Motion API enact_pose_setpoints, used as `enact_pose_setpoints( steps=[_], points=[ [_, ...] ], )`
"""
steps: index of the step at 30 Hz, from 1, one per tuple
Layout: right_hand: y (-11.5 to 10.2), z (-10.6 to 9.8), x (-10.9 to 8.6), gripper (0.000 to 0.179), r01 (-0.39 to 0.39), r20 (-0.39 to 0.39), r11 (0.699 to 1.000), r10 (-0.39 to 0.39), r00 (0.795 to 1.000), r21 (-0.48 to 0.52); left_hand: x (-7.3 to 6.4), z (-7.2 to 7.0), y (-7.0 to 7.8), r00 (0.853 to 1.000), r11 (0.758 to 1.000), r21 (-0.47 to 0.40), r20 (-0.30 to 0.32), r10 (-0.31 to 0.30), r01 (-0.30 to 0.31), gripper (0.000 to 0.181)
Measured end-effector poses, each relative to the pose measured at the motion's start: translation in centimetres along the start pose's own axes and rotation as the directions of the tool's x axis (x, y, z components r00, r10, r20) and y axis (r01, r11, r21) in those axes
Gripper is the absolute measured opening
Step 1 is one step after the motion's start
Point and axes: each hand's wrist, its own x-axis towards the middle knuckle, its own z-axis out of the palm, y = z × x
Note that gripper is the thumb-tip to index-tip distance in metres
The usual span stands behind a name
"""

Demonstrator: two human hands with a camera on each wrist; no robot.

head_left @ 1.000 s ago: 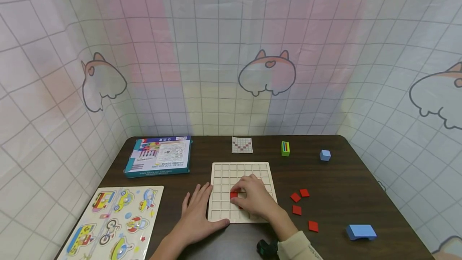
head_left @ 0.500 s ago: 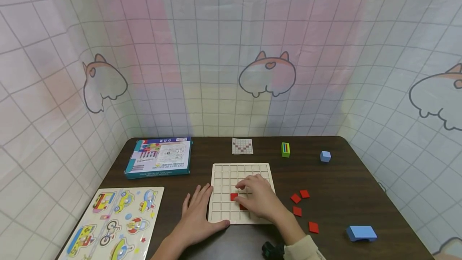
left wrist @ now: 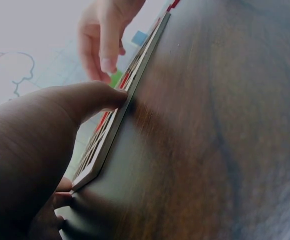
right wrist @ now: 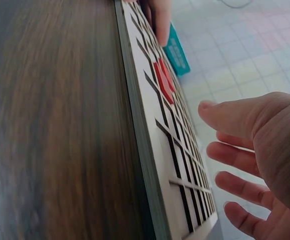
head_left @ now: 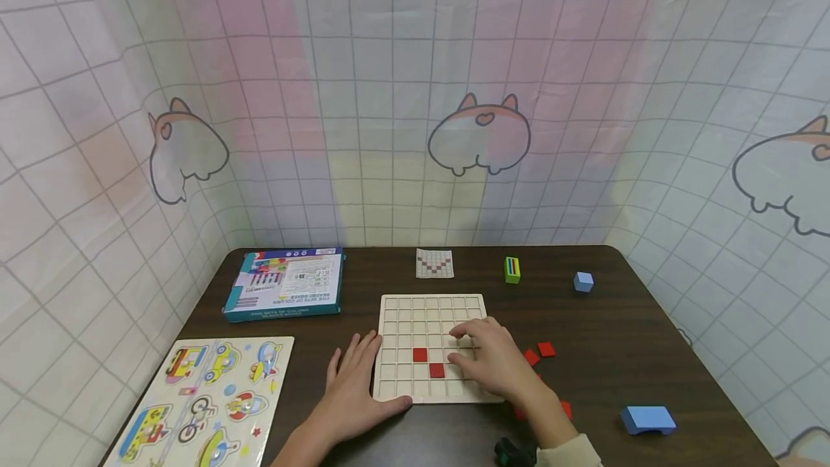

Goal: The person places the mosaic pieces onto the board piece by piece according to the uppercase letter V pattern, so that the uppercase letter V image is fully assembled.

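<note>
Left hand (head_left: 353, 388) lies flat on the worktop (head_left: 616, 352), fingers released, thumb against the grid board (head_left: 431, 348); right hand (head_left: 496, 362) hovers over it, fingers loose, empty; two red tiles (head_left: 428, 362) sit just left of them

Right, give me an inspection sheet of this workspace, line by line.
Surface: dark wood-grain table.
Job's things: pale grid board with two red tiles seated diagonally; loose red tiles on the table to its right.
Clutter: vehicle puzzle, blue box, pattern card, green block, small blue cube, blue arch block.
Hands: left hand flat on the table, thumb against the board's near edge; right hand over the board's right part, fingers spread, holding nothing.
Cables: nothing seen.
Surroundings: checked curtain with cartoon animals on three sides.
</note>
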Motion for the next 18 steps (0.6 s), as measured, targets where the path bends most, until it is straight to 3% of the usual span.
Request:
enact_pose_setpoints(
  steps=[18],
  points=[
    [4.4,-2.8,-2.1,0.037,-0.067,-0.044,0.997,0.066,0.997,-0.024,-0.2,-0.1,0.0,1.000,1.000,0.005,-0.005,0.012,-0.012,0.128]
  ],
)
